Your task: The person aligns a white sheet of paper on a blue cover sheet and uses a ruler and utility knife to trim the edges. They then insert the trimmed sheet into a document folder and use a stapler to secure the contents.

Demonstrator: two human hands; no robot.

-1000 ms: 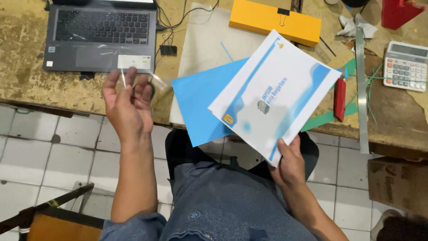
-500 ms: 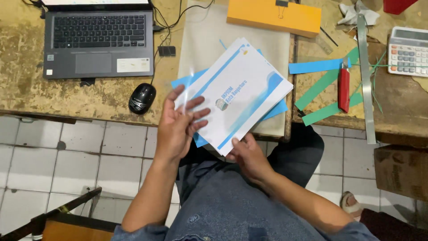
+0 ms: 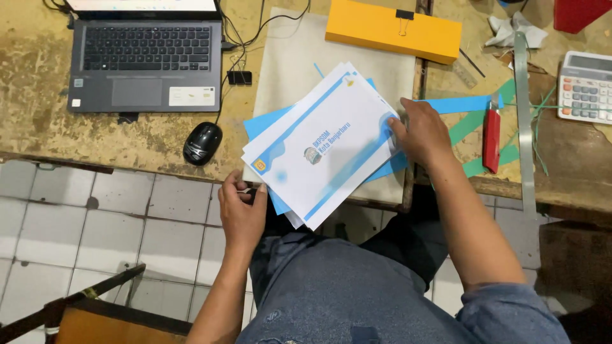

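White printed sheets with blue stripes [image 3: 325,143], a small stack, lie tilted on top of a blue paper sheet [image 3: 261,126], all on a pale grey board [image 3: 287,70] at the near edge of the table [image 3: 127,137]; the stack's near corner sticks out past the table edge over my lap. My left hand [image 3: 242,207] is at the near-left corner of the stack, fingers curled and pinching the edge of the sheets. My right hand [image 3: 424,134] is on the right side of the stack, fingers spread flat and pressing down on the top sheet, not gripping. Just left of the stack sits a black mouse [image 3: 203,143], and far-left of that an open grey laptop [image 3: 145,54]. Far of the stack, an orange folder [image 3: 392,28] with a black binder clip [image 3: 404,14] lies across the board's far end. Right of my right hand: blue and green paper strips [image 3: 475,121], a red utility knife [image 3: 491,130], then a long metal ruler [image 3: 524,121] running near to far. A calculator [image 3: 585,86] is at the far right, crumpled paper [image 3: 510,28] far of the ruler. Tiled floor [image 3: 95,223] below on the left, my jeans [image 3: 344,293] near centre.
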